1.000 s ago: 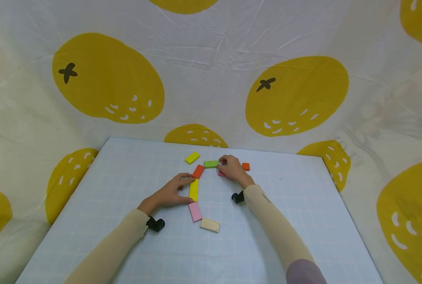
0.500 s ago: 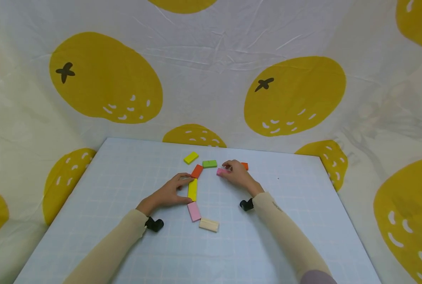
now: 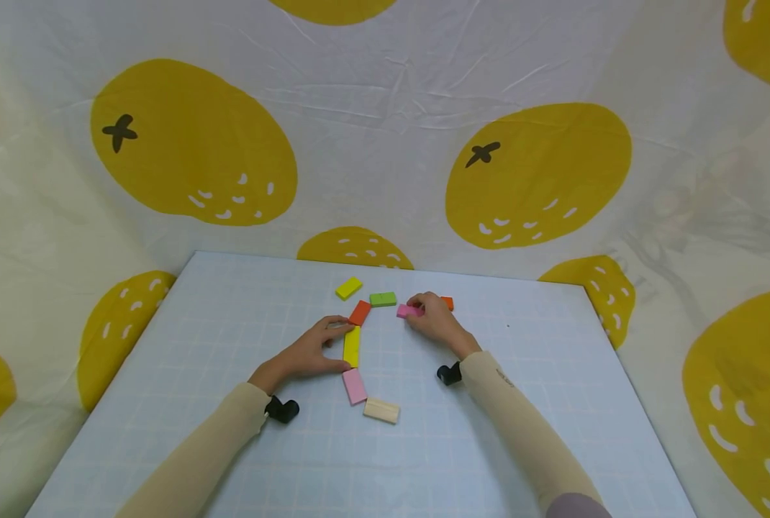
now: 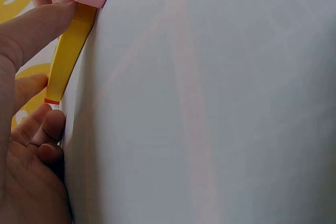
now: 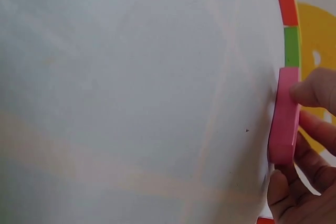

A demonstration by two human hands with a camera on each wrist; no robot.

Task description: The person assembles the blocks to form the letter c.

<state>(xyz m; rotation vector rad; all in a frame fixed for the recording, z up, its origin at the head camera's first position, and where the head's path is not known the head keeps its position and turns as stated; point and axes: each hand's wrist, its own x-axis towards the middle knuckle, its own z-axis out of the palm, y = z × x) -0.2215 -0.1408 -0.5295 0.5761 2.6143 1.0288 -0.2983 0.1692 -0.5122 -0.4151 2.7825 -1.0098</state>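
On the blue-white bench (image 3: 242,460), a person's right hand (image 3: 435,316) is pinching a deep pink block (image 3: 404,311), its grip clamping the piece between thumb and fingers. That block is lying just beside the green block (image 3: 383,299), between three and four o'clock of it; whether its underside is touching the bench, I cannot tell. An orange block (image 3: 448,303) is showing partly from behind the hand, at three o'clock of the deep pink one. From the green block a curved row is running: a red block (image 3: 360,313) is sitting at eight o'clock, a slim yellow block (image 3: 351,347) is continuing towards half past six, a pale pink block (image 3: 355,386) is following at six, and a plain wooden block (image 3: 381,411) is angling off at four. The left hand (image 3: 307,350) is clasping the slim yellow block, thumb touching its six-o'clock end, forefinger its twelve-o'clock end. A loose yellow block (image 3: 349,288) is lying apart at eleven o'clock of the red one.
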